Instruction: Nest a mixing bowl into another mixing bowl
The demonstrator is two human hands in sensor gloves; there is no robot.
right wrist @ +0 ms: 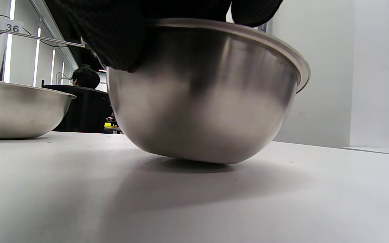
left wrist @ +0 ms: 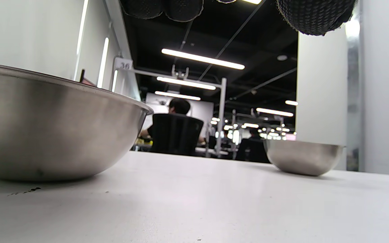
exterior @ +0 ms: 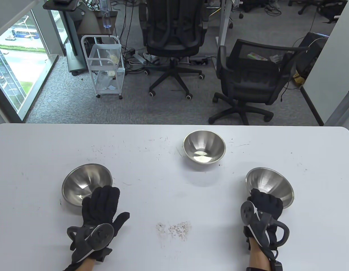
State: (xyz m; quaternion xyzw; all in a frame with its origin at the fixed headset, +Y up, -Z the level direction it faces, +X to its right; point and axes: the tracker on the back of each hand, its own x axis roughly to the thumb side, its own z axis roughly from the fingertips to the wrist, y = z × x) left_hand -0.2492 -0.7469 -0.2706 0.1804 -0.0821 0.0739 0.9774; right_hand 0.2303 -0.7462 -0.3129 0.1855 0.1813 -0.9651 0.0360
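- On the white table (exterior: 168, 175) in the table view stand three steel bowls: the left bowl (exterior: 85, 183), the far bowl (exterior: 204, 146) beyond the middle, and the right bowl (exterior: 272, 185). The left hand (exterior: 99, 207) lies flat and spread, fingers over the left bowl's near rim, gripping nothing that I can see. The right hand (exterior: 264, 204) curls over the near rim of the right bowl, which looks tipped toward it.
- From the left wrist view, the left bowl (left wrist: 52, 135) sits flat on the table, with the far bowl (left wrist: 302, 157) well apart. Gloved fingertips (left wrist: 316, 15) hang free at the top edge, touching nothing.
- From the right wrist view, the right bowl (right wrist: 208, 94) tilts, resting on the curve of its base, with the glove (right wrist: 123, 33) gripping its rim; whether it is fully pinched I cannot tell. Another bowl (right wrist: 19, 111) shows at the left.
- Judged by look, these bowls are light, rigid and slick, so a rim pinch, thumb outside and fingers inside, should hold best; polished walls may slide under cloth gloves.
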